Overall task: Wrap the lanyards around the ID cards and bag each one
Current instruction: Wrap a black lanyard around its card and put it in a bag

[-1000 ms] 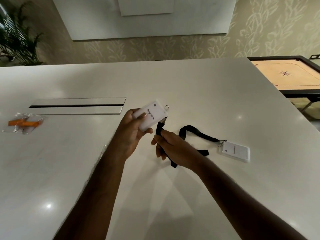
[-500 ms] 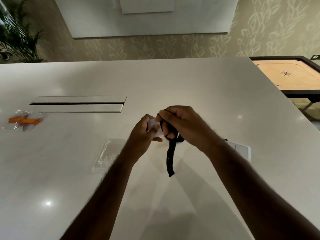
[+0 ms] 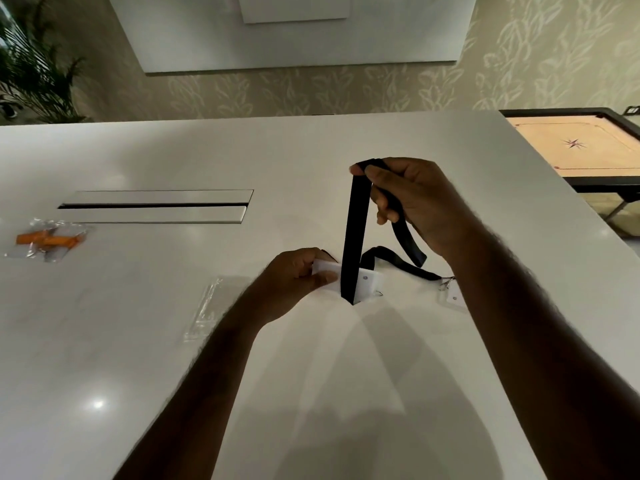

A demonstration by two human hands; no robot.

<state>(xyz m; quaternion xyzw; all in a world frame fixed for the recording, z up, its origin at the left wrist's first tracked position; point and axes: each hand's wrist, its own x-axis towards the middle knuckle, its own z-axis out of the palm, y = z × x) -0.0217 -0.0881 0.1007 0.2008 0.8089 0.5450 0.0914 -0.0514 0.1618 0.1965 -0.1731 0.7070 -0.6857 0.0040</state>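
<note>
Left hand (image 3: 298, 275): low over the white table (image 3: 145, 341), forearm reaching in from the bottom edge, fingers and thumb curled round the left end of a white ID card (image 3: 349, 278), which it grips just above the table surface.

Right hand (image 3: 412, 202): raised above and behind the card, forearm entering from the lower right, wrist bent downward. Thumb and forefinger pinch the top of a black lanyard (image 3: 353, 237); remaining fingers are curled loosely beneath.

Black lanyard: drawn taut in a near-vertical band from the pinch down across the face of the ID card. A slack tail hangs from the right hand behind the palm.

Second ID card (image 3: 453, 299): white, flat on the table to the right, partly hidden by the right forearm, with a second black strap (image 3: 398, 265) running from its clip toward the held card.

Clear bag (image 3: 207, 306): flat on the table, just left of the left forearm.

Bagged orange lanyard (image 3: 45, 242): far left of the table, well apart from the hands.

Cable slot (image 3: 156, 206): recessed in the table, behind the bags.

Carrom board (image 3: 575, 147): beyond the table's right edge.
</note>
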